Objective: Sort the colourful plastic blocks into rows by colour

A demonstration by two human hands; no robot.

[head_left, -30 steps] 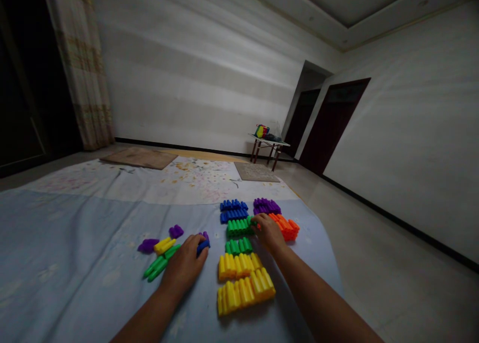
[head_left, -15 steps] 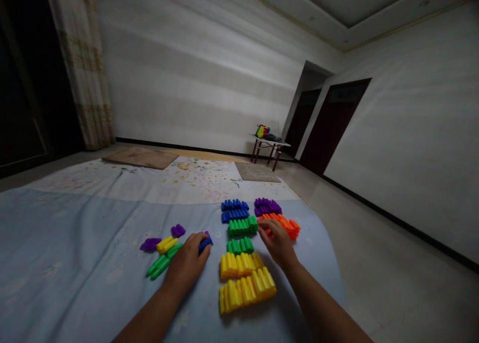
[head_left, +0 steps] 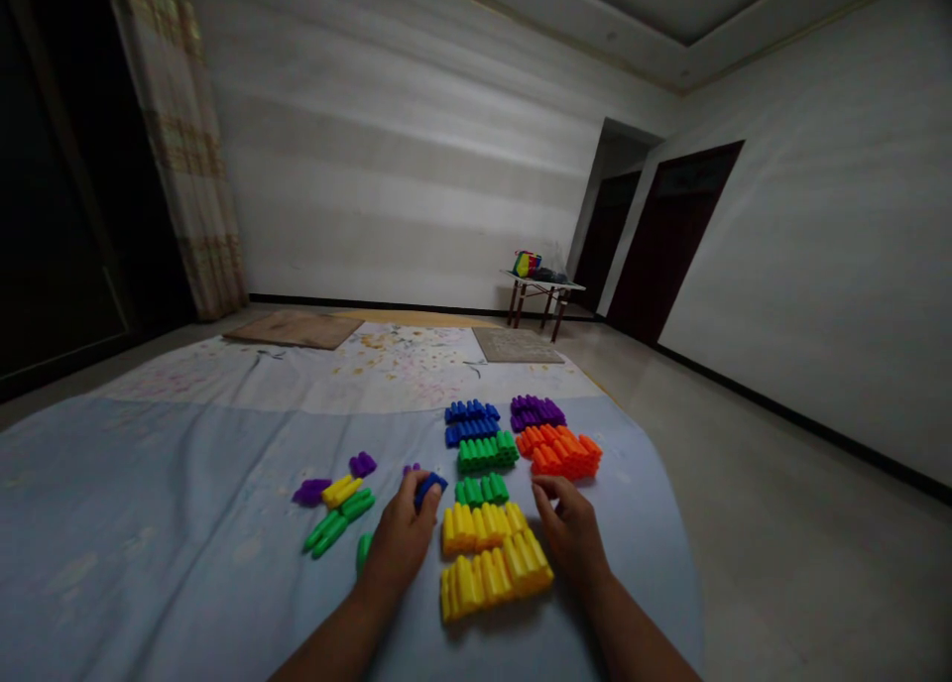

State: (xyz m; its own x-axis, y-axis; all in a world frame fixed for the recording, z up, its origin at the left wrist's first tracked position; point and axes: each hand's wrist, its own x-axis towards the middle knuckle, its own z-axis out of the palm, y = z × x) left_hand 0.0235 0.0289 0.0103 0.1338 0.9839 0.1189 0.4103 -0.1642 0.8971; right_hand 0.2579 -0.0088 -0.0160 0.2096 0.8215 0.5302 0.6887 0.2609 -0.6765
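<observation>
Blue pieces (head_left: 429, 488) are held between the fingers of my left hand (head_left: 404, 531), just left of the rows. My right hand (head_left: 569, 523) is beside the yellow rows, its thumb and fingers curled close together; whether anything small is between them is hidden. Yellow pieces (head_left: 491, 575) lie in two rows nearest me, with green pieces (head_left: 486, 452) beyond them and blue rows (head_left: 472, 422) farther back. To the right are orange pieces (head_left: 561, 452) and purple pieces (head_left: 536, 412). Loose green (head_left: 338, 523), yellow (head_left: 342, 491) and purple (head_left: 311, 492) pieces lie at the left.
A pale blue, flowered cloth (head_left: 223, 523) covers the surface. Toward its far edge lie a brown board (head_left: 297, 329) and a grey-brown mat (head_left: 518, 345). Beyond stands a small table (head_left: 548, 285) with a colourful bag (head_left: 527, 263).
My left hand has moved right with the blue pieces, uncovering a green piece. My right hand has drawn back from beside the green and orange pieces toward the yellow rows. The view has shifted slightly.
</observation>
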